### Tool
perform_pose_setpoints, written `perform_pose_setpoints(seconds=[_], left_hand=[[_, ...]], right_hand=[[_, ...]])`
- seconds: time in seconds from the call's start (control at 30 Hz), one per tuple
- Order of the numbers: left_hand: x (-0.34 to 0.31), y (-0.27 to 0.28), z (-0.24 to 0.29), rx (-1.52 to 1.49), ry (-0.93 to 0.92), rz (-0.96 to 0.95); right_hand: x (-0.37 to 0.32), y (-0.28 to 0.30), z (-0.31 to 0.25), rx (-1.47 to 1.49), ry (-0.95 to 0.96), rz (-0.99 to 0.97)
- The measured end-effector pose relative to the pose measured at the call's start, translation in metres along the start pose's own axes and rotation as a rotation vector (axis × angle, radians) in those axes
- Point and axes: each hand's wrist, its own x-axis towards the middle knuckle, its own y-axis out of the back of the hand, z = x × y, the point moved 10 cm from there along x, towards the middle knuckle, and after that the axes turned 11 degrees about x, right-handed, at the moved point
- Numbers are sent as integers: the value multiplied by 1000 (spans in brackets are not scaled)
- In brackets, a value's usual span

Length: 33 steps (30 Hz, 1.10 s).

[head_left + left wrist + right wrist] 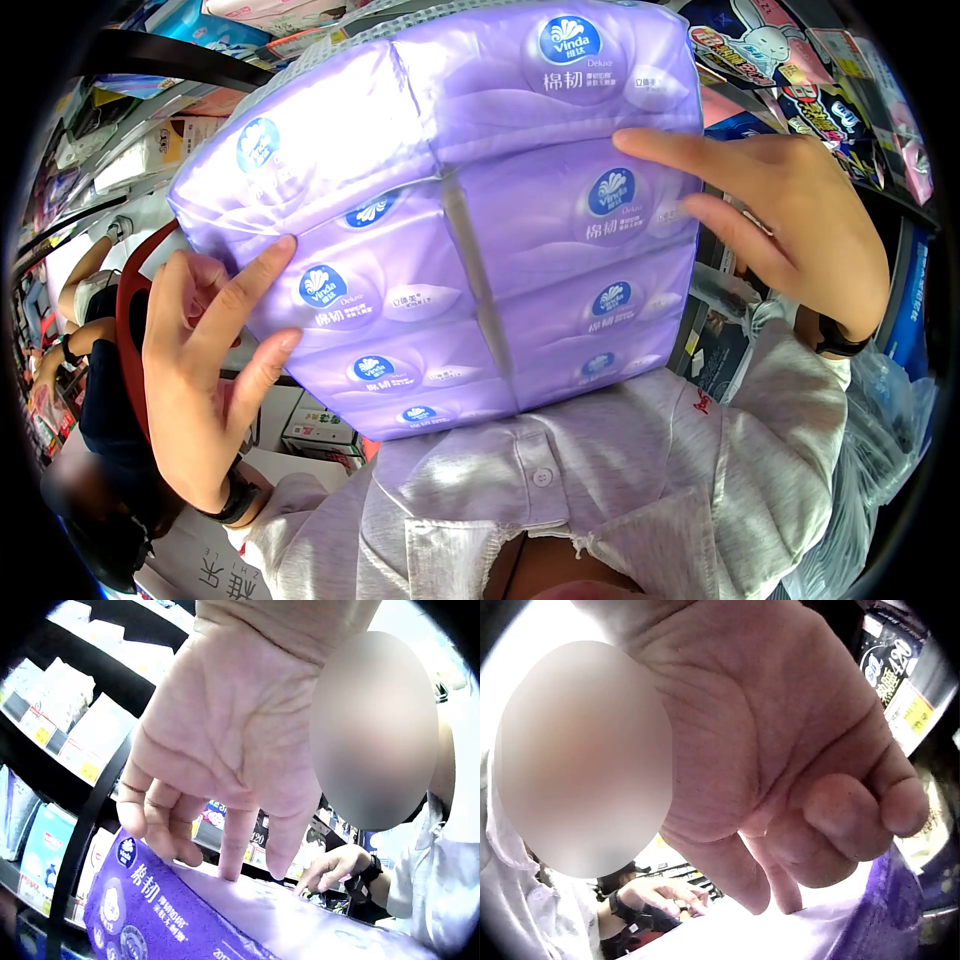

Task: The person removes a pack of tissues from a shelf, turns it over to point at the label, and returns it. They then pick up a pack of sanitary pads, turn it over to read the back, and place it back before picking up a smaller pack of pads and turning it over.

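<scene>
A large purple multi-pack of Vinda tissues (470, 290) stands tilted in front of the grey shirt, its lower edge against the chest. At its left side is my left hand (205, 360), index fingertip and thumb touching the wrapper; the left wrist view shows this hand (232, 735) with palm turned to the camera and fingertips down at the pack's top face (247, 900). Over the right side, my right hand (800, 210) lays its extended index finger and thumb on the wrapper. In the right wrist view, the other fingers of this hand (780, 750) are bent inward.
Store shelves with packaged goods (740, 50) run along the far side and right. On the left, a person in dark clothing (110, 400) is near a red curved rim (140, 320). A clear plastic bag (860, 460) hangs at the right; a white carton (210, 560) sits lower left.
</scene>
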Motion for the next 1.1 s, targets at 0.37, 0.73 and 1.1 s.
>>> perform_pose_setpoints(seconds=[0.37, 0.73, 1.1], left_hand=[[-16, -1, -26, -67, 88, 9], [-28, -9, -71, -258, 166, 99], [-74, -189, -152, -1431, 452, -82]], right_hand=[[-18, 7, 19, 142, -83, 54], [-26, 8, 59, 79, -313, 94], [-39, -121, 119, 1356, -386, 161]])
